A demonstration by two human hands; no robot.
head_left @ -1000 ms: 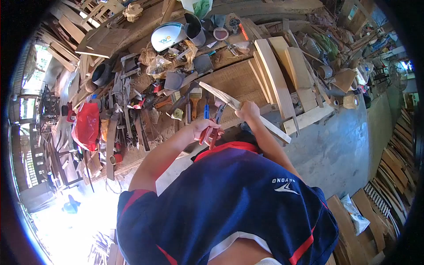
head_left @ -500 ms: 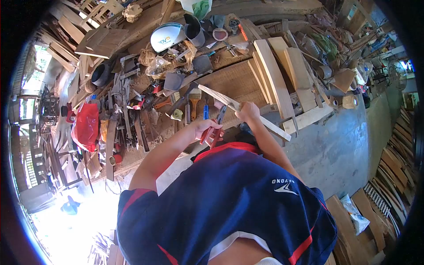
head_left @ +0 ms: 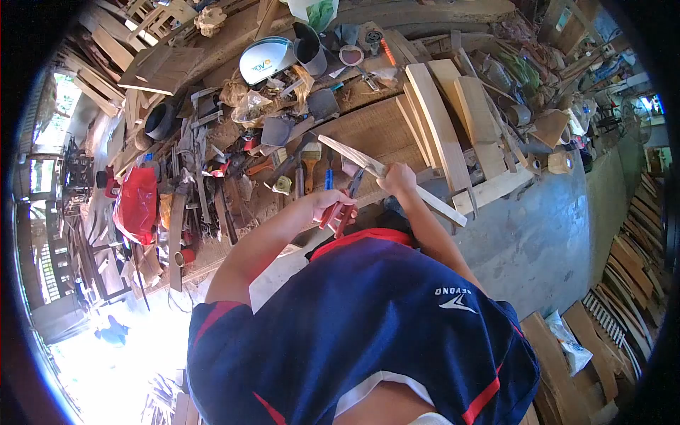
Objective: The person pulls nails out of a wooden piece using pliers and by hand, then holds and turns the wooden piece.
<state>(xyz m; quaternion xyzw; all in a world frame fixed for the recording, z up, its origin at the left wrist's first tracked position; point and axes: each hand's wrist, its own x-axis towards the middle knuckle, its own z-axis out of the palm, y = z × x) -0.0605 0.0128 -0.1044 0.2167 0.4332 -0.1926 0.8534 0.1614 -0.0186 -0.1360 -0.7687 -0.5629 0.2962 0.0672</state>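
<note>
Red-handled pliers (head_left: 341,217) are held in my left hand (head_left: 330,203), whose fingers wrap around the handles. Their dark jaws point up at the underside of a long, narrow, pale wood strip (head_left: 347,151) and appear to touch it. My right hand (head_left: 399,180) is closed around the middle of this strip, which slants from upper left to lower right. Just beyond my left hand, a blue-handled tool (head_left: 328,178) and a brush with a wooden handle (head_left: 310,170) lie on the bench (head_left: 365,131).
A white helmet (head_left: 265,61), a dark cup (head_left: 309,51) and plastic bags stand farther back. Several pale boards (head_left: 443,127) lie to the right. Hand tools crowd the left, beside a red bag (head_left: 137,205). Grey floor (head_left: 531,241) shows at the right.
The view has shifted very slightly, so the bench items appear a little farther left. Both hands keep their grips, and the strip and pliers stay nearly in place.
</note>
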